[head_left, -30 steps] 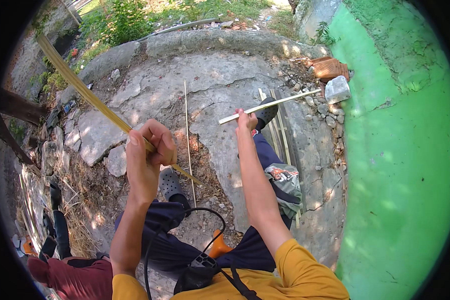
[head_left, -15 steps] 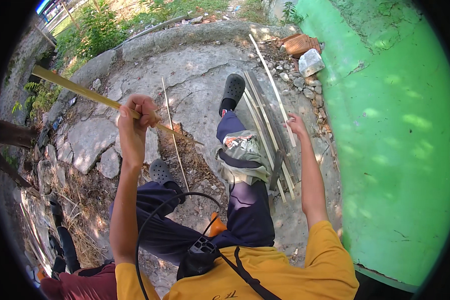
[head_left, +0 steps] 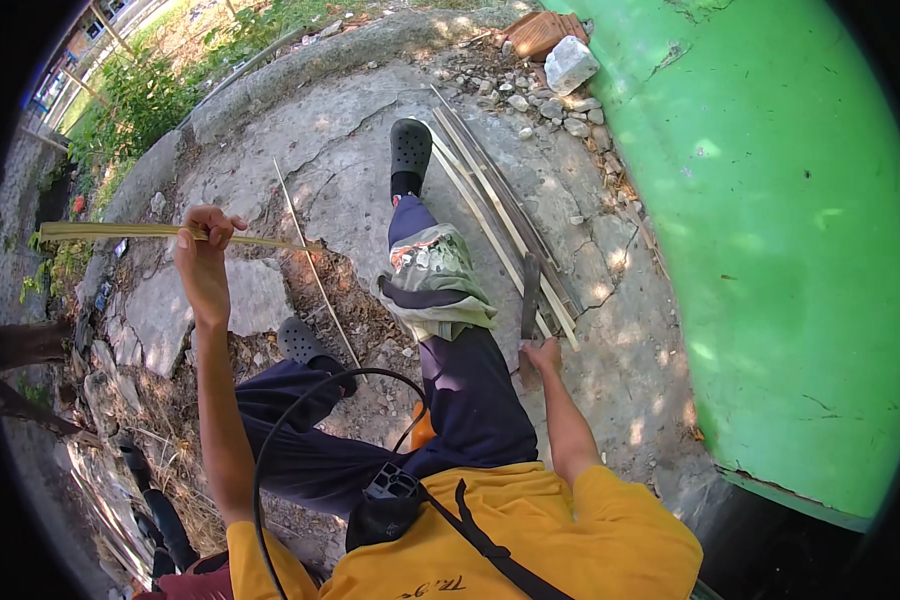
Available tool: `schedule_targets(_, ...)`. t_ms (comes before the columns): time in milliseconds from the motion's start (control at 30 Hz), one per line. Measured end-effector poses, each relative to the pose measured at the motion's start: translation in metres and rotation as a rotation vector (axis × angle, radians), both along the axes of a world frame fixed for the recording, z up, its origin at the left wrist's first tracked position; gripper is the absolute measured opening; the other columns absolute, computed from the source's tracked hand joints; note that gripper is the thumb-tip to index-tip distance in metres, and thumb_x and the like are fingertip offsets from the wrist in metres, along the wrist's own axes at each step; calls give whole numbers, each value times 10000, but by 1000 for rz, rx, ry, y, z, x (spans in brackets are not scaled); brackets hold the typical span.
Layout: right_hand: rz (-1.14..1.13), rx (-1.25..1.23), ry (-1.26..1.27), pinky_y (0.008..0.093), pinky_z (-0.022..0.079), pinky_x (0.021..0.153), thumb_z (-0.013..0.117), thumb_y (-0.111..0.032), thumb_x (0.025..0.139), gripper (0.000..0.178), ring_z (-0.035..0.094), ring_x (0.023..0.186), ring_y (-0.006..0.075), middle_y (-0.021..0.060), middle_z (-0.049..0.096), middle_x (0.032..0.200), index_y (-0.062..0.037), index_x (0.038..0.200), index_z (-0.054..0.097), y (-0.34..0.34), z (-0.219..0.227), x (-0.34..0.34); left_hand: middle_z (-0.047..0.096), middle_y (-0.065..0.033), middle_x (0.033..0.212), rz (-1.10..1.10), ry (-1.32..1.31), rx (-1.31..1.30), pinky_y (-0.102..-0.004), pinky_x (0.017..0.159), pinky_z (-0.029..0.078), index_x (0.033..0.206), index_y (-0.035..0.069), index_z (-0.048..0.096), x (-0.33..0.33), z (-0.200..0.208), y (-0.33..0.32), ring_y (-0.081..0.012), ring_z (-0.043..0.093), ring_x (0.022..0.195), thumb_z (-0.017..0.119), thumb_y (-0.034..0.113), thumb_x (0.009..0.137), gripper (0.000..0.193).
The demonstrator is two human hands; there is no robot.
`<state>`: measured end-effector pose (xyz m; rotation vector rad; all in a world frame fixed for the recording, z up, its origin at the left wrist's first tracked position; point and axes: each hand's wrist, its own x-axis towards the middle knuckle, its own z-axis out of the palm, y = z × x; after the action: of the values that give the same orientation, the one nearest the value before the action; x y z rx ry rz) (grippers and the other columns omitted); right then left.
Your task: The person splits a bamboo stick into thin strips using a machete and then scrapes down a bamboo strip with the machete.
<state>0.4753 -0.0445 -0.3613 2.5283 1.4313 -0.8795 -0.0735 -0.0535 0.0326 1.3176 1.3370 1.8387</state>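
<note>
My left hand (head_left: 205, 255) is raised on the left, its fingers closed around a long split bamboo strip (head_left: 110, 231) held nearly level above the ground. Low on the right, my right hand (head_left: 542, 355) grips the handle end of a machete (head_left: 530, 300) with a dark, flat blade. That blade points away from me, across the near ends of several pale and dark bamboo strips (head_left: 485, 185) lying side by side on the concrete. A grey-green cloth (head_left: 435, 285) with a dark band is wrapped around my right knee, beside these strips.
One thin strip (head_left: 315, 265) lies on the cracked ground between my left hand and my outstretched leg. A green wall (head_left: 770, 250) bounds the right side. Stones, a white block (head_left: 571, 66) and reddish tiles (head_left: 547, 35) sit beyond. Another person's legs (head_left: 160, 510) show at lower left.
My right hand has let go of a pale strip, come back toward me and taken hold of the machete. My left hand has shifted left, turning its strip closer to level. The view has turned rightward.
</note>
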Motion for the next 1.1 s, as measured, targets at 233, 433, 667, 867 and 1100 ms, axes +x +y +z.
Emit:
schedule_targets(233,95,-43,-44,469,531,977,823,-429,761,871,636,1167,405,269,633,1262,79,1356,440,-13,-39,-16,337,-8,756,-27,-73,24,-394,833,458,916,5,529,12,1,4,-139,361,715,437,587,1000,596)
schedule_targets(433,128,66,41,477,555,900,803,-368,758,567,695,1018,416,263,706,1070,85,1065,655,-6,-28,-8,303,-5,740,-22,-96,136,-355,750,347,823,10,540,7,25,-1,-146,324,703,408,596,988,623)
schedule_targets(667,-145,137,591,352,501,516,731,-389,868,383,635,568,210,99,645,725,-23,880,617,-15,47,16,364,-29,710,86,-117,238,-410,849,458,756,-2,526,2,30,-7,-167,394,701,370,549,1010,626)
schedule_targets(867,-318,399,877,254,367,424,649,-439,969,394,471,470,95,-21,469,624,-109,802,512,-32,152,25,566,-106,917,96,30,245,-547,1155,365,913,-7,571,-12,2,-11,-180,542,881,292,427,1058,535)
schedule_targets(1100,-268,702,1049,246,341,422,634,-379,990,354,417,467,78,-23,445,636,-106,822,483,-15,291,34,649,-133,1123,419,-55,246,-438,1123,412,1220,40,491,-10,28,-53,-225,601,1170,503,222,1036,260)
